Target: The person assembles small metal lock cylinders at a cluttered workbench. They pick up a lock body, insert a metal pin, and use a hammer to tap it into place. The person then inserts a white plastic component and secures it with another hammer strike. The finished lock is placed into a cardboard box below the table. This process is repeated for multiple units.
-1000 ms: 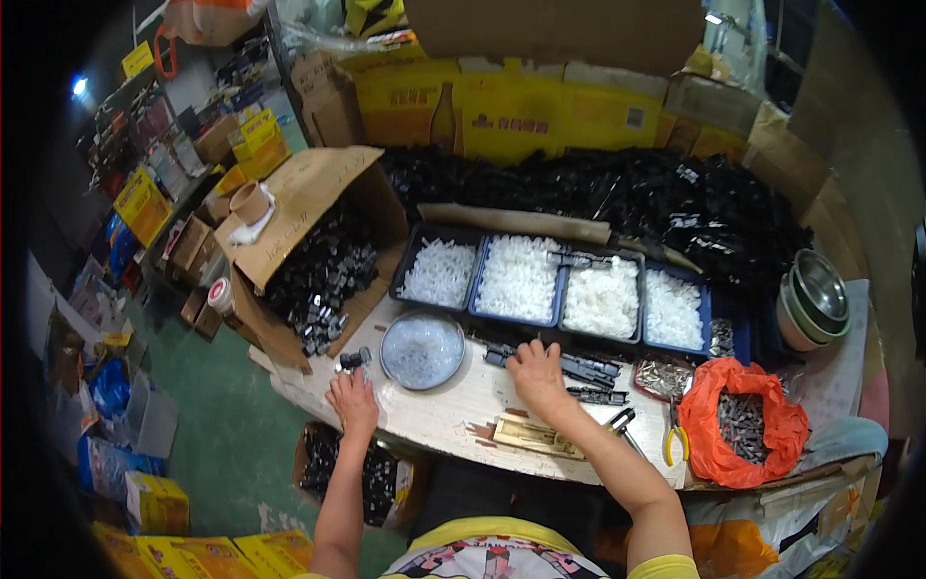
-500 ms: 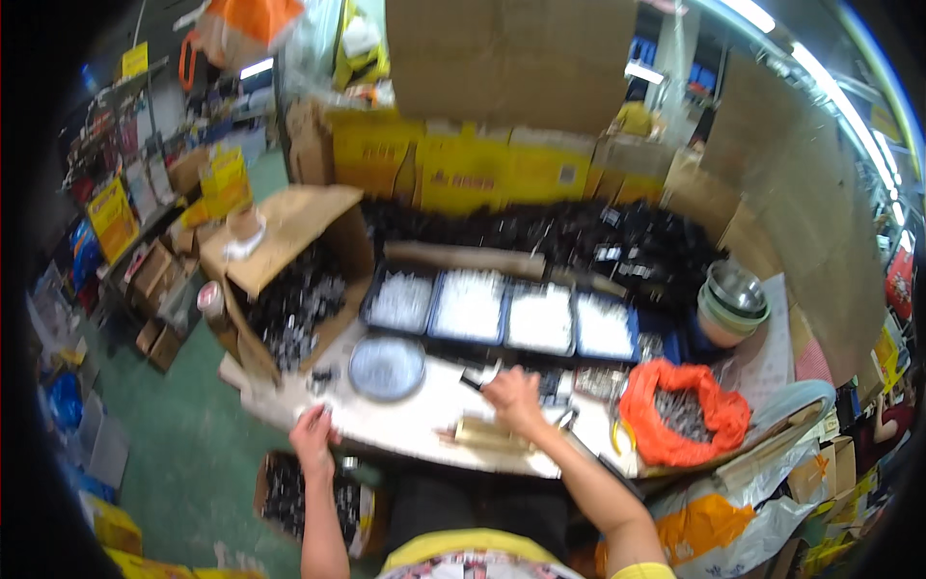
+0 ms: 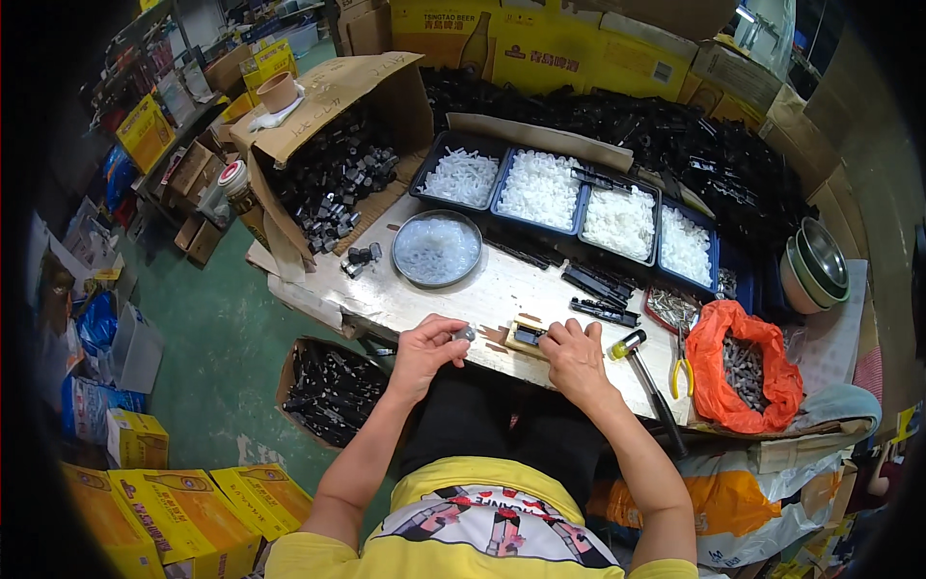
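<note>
Between the thumb and fingers of my left hand (image 3: 424,355) is a small shiny grey metal piece (image 3: 467,333), just over the table's front edge. My right hand (image 3: 577,361) presses its fingers on a black part (image 3: 528,335), which lies in a brass-coloured block (image 3: 517,345). A hammer (image 3: 650,388) with a yellow-and-black head rests to the right of that hand. Several long black parts (image 3: 600,289) lie beyond it. A round metal dish (image 3: 436,249) of small translucent pieces stands beyond my left hand.
Four dark trays (image 3: 585,229) of white pieces line the back, before a heap of black parts (image 3: 694,159). At left a cardboard box (image 3: 289,135) holds metal pieces. An orange bag (image 3: 709,359) and yellow-handled pliers (image 3: 683,376) lie right. A carton (image 3: 333,391) stands below the table.
My left hand has come right and closer to my right hand. My right hand has brought the black part down to the brass-coloured block. The view has tilted downward.
</note>
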Demonstrator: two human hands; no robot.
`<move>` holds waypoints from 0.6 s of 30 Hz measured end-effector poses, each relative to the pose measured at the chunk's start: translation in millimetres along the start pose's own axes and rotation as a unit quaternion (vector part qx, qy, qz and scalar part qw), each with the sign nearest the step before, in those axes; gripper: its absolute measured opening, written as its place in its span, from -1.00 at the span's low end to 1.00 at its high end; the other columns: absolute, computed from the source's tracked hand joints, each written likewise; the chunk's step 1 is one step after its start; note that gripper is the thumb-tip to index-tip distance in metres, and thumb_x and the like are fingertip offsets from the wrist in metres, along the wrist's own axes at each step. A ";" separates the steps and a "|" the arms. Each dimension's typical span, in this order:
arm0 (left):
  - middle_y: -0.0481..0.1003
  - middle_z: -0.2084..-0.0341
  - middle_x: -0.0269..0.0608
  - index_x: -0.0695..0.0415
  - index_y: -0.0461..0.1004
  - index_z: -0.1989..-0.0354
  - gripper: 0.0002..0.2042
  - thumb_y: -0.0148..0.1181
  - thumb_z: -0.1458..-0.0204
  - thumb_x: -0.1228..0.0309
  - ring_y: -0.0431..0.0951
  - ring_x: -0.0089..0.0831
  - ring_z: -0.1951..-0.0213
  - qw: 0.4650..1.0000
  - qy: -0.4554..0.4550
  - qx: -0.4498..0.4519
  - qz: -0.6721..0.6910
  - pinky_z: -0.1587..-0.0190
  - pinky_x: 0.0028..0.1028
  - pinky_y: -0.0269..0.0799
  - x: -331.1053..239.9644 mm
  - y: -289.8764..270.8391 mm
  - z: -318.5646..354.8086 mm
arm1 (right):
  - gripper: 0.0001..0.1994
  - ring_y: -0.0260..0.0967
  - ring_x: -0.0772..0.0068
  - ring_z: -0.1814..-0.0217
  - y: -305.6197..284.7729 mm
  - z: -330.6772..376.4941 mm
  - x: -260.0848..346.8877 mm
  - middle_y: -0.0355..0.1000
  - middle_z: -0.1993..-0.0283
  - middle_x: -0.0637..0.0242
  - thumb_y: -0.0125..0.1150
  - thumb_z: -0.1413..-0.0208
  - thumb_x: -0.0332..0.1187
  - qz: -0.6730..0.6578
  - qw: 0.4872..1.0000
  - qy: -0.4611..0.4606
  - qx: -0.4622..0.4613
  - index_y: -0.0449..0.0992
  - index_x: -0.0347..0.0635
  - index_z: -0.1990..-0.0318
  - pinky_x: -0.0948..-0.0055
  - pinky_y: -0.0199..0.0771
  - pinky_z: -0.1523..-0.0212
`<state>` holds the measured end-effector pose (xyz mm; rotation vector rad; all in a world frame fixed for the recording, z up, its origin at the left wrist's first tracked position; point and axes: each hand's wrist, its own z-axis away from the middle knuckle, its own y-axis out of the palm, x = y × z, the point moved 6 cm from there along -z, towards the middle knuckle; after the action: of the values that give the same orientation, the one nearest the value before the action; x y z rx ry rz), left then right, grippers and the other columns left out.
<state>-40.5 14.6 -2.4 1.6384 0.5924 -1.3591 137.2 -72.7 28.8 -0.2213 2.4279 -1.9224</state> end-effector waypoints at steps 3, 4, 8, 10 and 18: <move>0.38 0.40 -0.25 0.35 0.46 0.27 -0.79 0.16 0.14 0.69 0.45 -0.55 0.48 0.999 -0.009 0.018 -0.040 0.47 -0.61 0.43 8.4 12.2 -12.3 | -0.85 0.20 0.35 0.22 7.7 -3.2 -2.1 0.28 0.35 0.39 0.07 0.26 -0.51 0.020 1.000 -0.011 0.020 0.46 -0.11 0.43 0.24 0.06 0.22; 0.37 0.41 -0.29 0.33 0.48 0.28 -0.79 0.19 0.16 0.68 0.42 -0.60 0.49 0.999 -0.018 0.026 -0.043 0.46 -0.64 0.41 9.1 17.4 -15.7 | -0.85 0.20 0.36 0.23 7.8 -3.5 -2.6 0.28 0.37 0.39 0.07 0.25 -0.52 0.013 1.000 -0.009 0.018 0.46 -0.11 0.43 0.27 0.06 0.23; 0.35 0.46 -0.36 0.30 0.49 0.31 -0.77 0.28 0.22 0.62 0.30 -0.69 0.57 0.972 0.064 0.087 -0.208 0.52 -0.67 0.28 11.3 37.9 -36.5 | -0.84 0.22 0.39 0.26 9.6 -1.8 -10.6 0.30 0.40 0.39 0.08 0.22 -0.53 -0.050 0.998 0.019 0.015 0.46 -0.13 0.39 0.32 0.04 0.25; 0.35 0.48 -0.35 0.27 0.50 0.31 -0.77 0.28 0.23 0.61 0.29 -0.69 0.57 0.950 0.088 0.122 -0.275 0.51 -0.66 0.27 10.5 52.2 -43.9 | -0.80 0.24 0.40 0.28 9.9 2.1 -17.4 0.31 0.40 0.39 0.12 0.19 -0.53 -0.105 0.994 0.040 -0.020 0.45 -0.15 0.32 0.34 0.03 0.26; 0.41 0.42 -0.19 0.27 0.48 0.35 -0.78 0.25 0.26 0.61 0.45 -0.35 0.44 0.851 0.183 0.242 -0.429 0.41 -0.48 0.37 15.6 91.0 -54.0 | -0.56 0.26 0.42 0.40 5.0 11.2 -27.1 0.32 0.50 0.44 0.20 0.16 -0.56 -0.211 0.966 0.085 -0.125 0.32 -0.17 0.03 0.37 0.01 0.26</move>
<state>65.4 14.5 12.7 2.1865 1.4268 -1.9467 164.9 -78.8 19.8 -0.6573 2.9357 -1.8297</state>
